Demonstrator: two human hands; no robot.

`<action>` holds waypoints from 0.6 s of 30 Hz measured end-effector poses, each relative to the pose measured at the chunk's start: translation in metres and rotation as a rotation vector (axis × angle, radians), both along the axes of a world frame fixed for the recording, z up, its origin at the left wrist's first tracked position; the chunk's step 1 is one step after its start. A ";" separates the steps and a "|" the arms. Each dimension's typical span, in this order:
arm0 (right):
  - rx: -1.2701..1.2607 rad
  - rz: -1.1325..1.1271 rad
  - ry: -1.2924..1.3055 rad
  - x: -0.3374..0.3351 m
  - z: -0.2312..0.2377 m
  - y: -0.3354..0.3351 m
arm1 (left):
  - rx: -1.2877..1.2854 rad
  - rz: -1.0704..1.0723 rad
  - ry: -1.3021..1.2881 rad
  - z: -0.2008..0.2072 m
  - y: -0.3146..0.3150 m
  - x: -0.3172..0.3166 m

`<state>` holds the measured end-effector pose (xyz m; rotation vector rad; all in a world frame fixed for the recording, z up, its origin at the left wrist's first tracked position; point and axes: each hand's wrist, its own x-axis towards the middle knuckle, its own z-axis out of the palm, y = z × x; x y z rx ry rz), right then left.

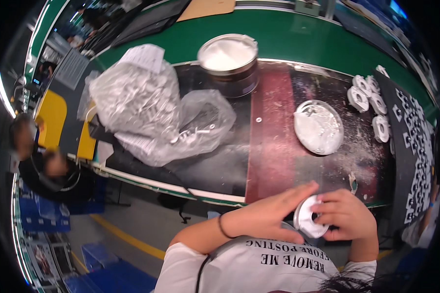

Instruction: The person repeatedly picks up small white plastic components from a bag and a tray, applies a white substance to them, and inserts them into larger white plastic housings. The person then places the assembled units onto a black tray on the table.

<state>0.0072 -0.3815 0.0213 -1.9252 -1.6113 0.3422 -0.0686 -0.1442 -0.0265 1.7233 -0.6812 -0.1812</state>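
My right hand (346,215) grips a white round plastic part (305,217) with a hole in its middle, held close in front of my body near the table's front edge. Beside it, my left hand (291,207) has its fingers stretched out and the thumb apart, cupped near the part's left side. Whether its palm touches the part I cannot tell. Beyond my hands lies a round metal lid (319,128) with white material in it. A small white ring (258,119) rests on the dark and red tabletop.
A big clear bag (137,100) of small white parts lies at left, its mouth (205,124) spread open. Behind stands a metal tin (230,61) with white contents. Several white parts (359,97) sit at right beside a dark board (410,161) of small pieces. A person (58,171) is at far left.
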 end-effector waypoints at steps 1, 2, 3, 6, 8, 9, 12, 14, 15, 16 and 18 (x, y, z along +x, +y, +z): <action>-0.007 0.045 0.012 -0.003 0.003 0.004 | -0.057 -0.097 0.111 -0.005 -0.007 0.000; -0.015 0.080 0.020 -0.004 0.008 0.005 | -0.105 -0.139 0.271 0.000 -0.013 0.000; -0.023 0.113 0.028 -0.005 0.010 0.007 | -0.103 -0.081 0.220 -0.001 -0.014 -0.002; 0.127 -0.086 -0.096 -0.008 -0.005 -0.001 | -0.070 0.106 0.085 0.001 -0.014 -0.003; 0.178 -0.251 -0.137 -0.011 -0.011 -0.011 | 0.134 0.337 -0.083 -0.006 -0.006 -0.008; 0.200 -0.294 -0.125 -0.012 -0.012 -0.017 | 0.230 0.430 -0.177 -0.010 -0.003 -0.009; 0.270 -0.456 -0.110 -0.017 -0.014 -0.039 | 0.396 0.578 -0.203 -0.014 0.005 -0.008; 0.314 -0.598 -0.193 -0.023 -0.012 -0.058 | 0.478 0.610 -0.274 -0.010 0.005 -0.004; 0.336 -0.647 -0.235 -0.024 -0.010 -0.068 | 0.491 0.623 -0.258 -0.010 0.007 -0.005; 0.345 -0.721 -0.305 -0.026 -0.007 -0.075 | 0.529 0.636 -0.256 -0.014 0.008 -0.009; 0.371 -0.845 -0.345 -0.033 -0.001 -0.098 | 0.597 0.635 -0.270 -0.018 0.012 -0.013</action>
